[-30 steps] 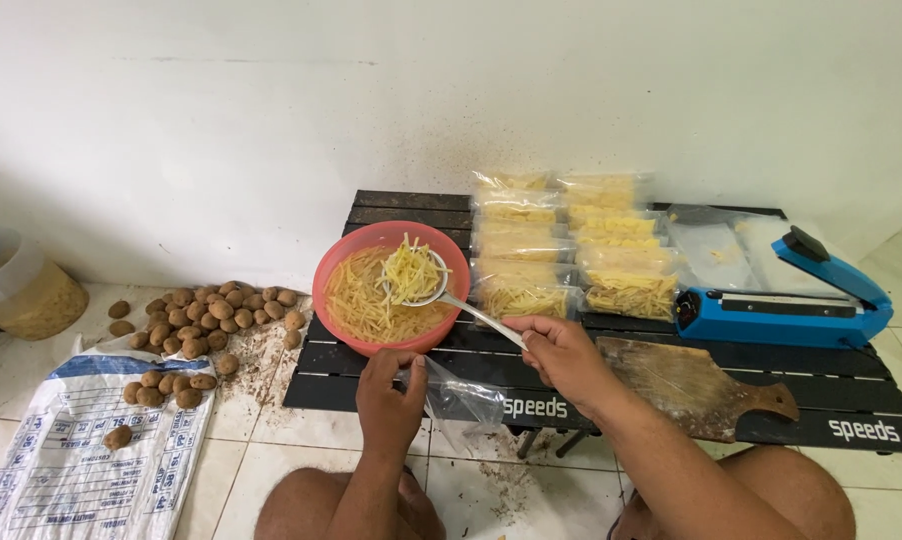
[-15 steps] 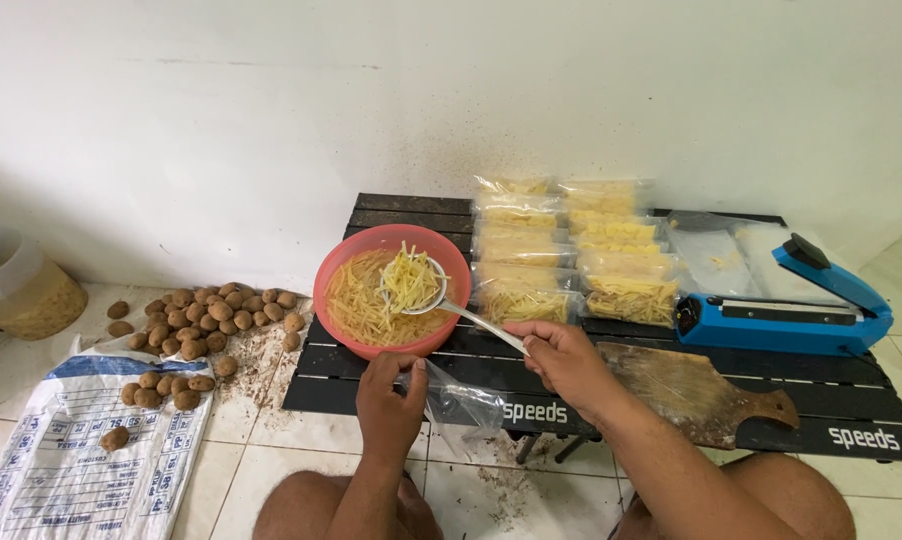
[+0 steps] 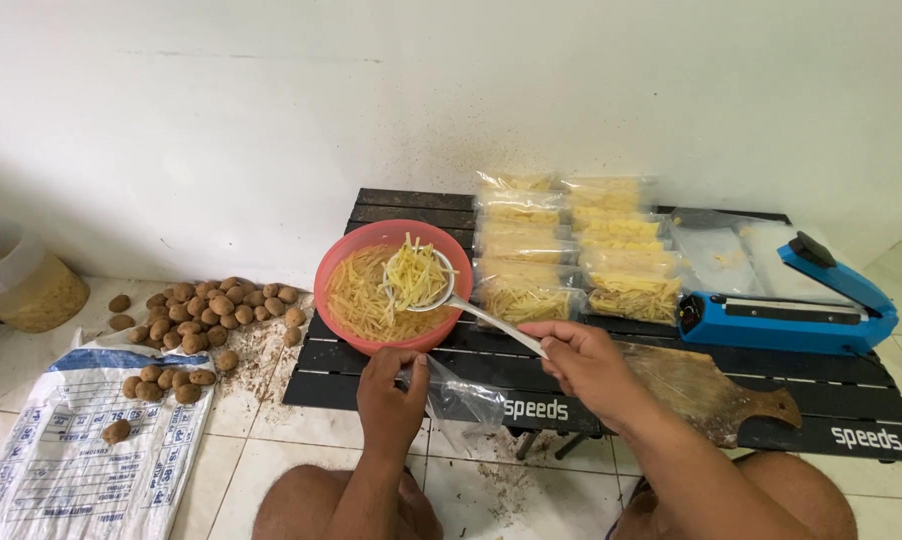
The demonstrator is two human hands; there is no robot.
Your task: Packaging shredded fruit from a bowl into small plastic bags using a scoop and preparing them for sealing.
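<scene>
1. My right hand (image 3: 586,362) is closed around the handle end of a metal ladle (image 3: 441,295), fingers wrapped over it, thumb on top.
2. The ladle's bowl sits up and to the left of that hand, over the red bowl (image 3: 391,286), and carries a heap of pale yellow potato strips (image 3: 414,275).
3. More strips lie in the red bowl beneath, which stands on the left part of the black slatted table (image 3: 611,370).
4. My left hand (image 3: 391,398) is pinched shut on the mouth of a clear plastic bag (image 3: 463,400), thumb and fingers gripping its edge at the table's near side.
5. The bag hangs between my two hands, below the ladle's handle and just in front of the red bowl.
6. Filled bags of strips (image 3: 571,245) are stacked behind my right hand, just right of the bowl.
7. A blue heat sealer (image 3: 786,310) stands farther right, and a wooden cutting board (image 3: 711,385) lies beside my right wrist.
8. Whole potatoes (image 3: 206,320) are heaped on the floor left of the table, above a white sack (image 3: 71,450).
</scene>
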